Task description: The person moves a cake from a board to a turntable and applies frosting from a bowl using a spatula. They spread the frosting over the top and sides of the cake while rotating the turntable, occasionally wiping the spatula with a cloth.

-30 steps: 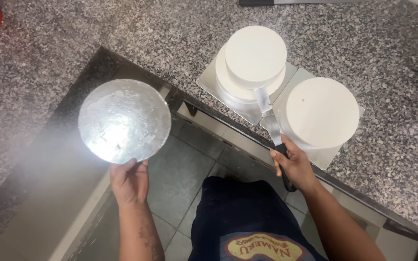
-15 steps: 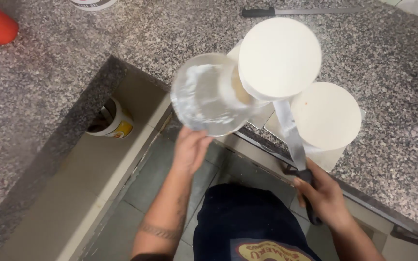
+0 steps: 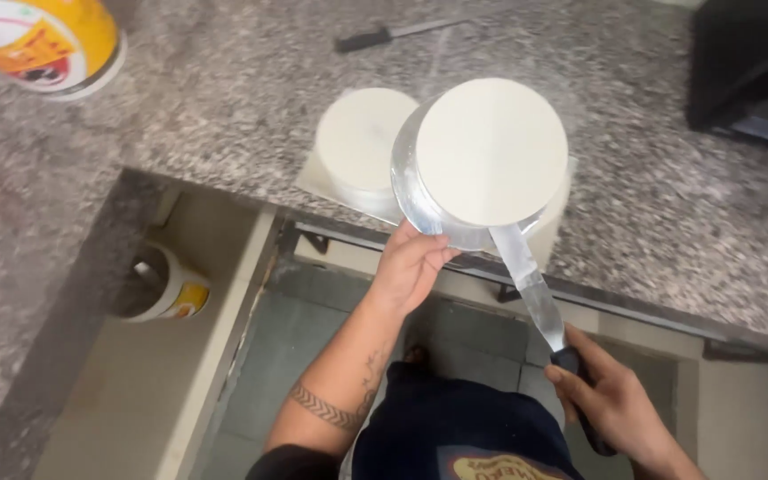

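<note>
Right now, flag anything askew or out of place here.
The white cake is off the counter, carried on the silver board in the left hand with the right hand's spatula under it.

L hand raised, fingers curled, gripping | R hand low, fist closed, tattooed L forearm

Shiny silver foil cake board; matt white cake; speckled granite counter.

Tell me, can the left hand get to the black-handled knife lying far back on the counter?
Probably not right now. The left hand is busy holding the silver board under the white cake, and the knife lies far behind both cakes.
</note>
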